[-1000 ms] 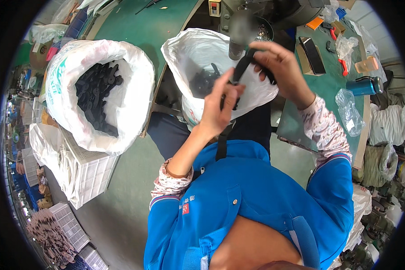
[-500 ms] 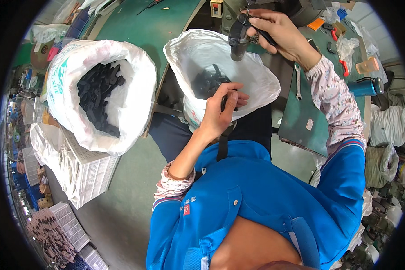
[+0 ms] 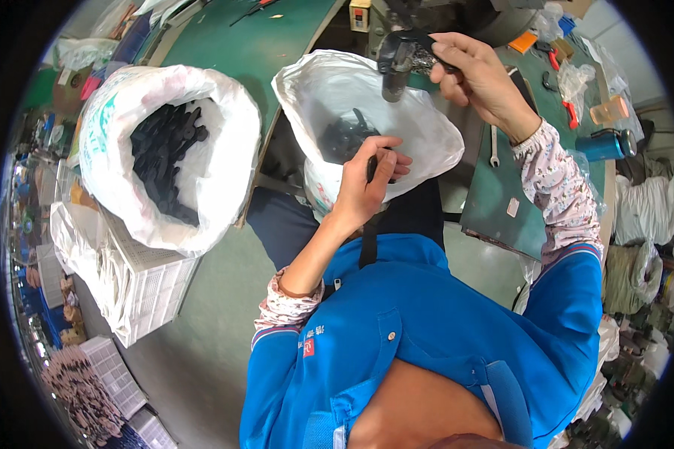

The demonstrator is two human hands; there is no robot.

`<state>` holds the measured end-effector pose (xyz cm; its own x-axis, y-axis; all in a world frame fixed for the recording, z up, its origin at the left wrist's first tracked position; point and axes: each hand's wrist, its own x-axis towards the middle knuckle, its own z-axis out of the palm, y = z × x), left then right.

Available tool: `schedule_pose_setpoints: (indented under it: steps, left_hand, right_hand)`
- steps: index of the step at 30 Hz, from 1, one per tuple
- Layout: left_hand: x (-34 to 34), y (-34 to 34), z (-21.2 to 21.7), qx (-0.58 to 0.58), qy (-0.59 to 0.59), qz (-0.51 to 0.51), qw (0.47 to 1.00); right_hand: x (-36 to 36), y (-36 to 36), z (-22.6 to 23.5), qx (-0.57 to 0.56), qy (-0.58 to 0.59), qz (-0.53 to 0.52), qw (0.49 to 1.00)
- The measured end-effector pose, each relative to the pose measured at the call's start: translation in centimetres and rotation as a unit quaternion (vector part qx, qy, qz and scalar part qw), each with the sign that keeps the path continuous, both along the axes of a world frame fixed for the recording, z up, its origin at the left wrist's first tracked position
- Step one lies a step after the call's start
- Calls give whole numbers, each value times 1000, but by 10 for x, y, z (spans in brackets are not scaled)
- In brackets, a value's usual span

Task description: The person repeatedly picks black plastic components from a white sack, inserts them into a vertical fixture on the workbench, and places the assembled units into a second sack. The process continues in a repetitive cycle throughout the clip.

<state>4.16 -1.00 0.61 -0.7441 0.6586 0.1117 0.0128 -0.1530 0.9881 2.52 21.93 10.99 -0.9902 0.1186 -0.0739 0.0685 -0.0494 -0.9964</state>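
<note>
My right hand [image 3: 478, 84] is closed on the end of a black, handle-like piece [image 3: 421, 39], at a dark machine part with a downward cylinder [image 3: 395, 84]. Whether that piece belongs to the machine I cannot tell. Lower down, my left hand [image 3: 368, 173] is curled around a small black part [image 3: 371, 168], mostly hidden by the fingers. It is over the near rim of an open white woven bag [image 3: 427, 135] in front of me. Inside that bag lie several dark parts [image 3: 344, 138].
A second white bag [image 3: 228, 150], filled with black flat parts [image 3: 161, 161], stands at left above a white plastic crate [image 3: 157, 288]. On the right green bench [image 3: 505, 183] lie a wrench [image 3: 495, 146] and a blue bottle [image 3: 606, 144]. A green table [image 3: 240, 52] extends behind.
My right hand has shifted a little to the right and toward me, and the black piece now shows more. My left hand has hardly moved.
</note>
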Motion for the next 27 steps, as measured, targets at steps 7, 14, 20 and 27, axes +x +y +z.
schedule_pose_setpoints:
  steps: [7, 14, 20, 27]
  left_hand:
    - [-10, -9, -1, 70, 54, 200, 976]
    - [-13, -14, 1, 97, 57, 192, 975]
    - [-37, -44, -11, 81, 52, 96, 991]
    - [-187, -196, -53, -431, 316, 332, 777]
  right_hand:
    - [5, -1, 0, 283, 162, -18, 945]
    - [65, -90, -79, 225, 100, 193, 950]
    - [68, -123, -104, -58, -47, 175, 982]
    - [94, -124, -124, -106, -111, 92, 984]
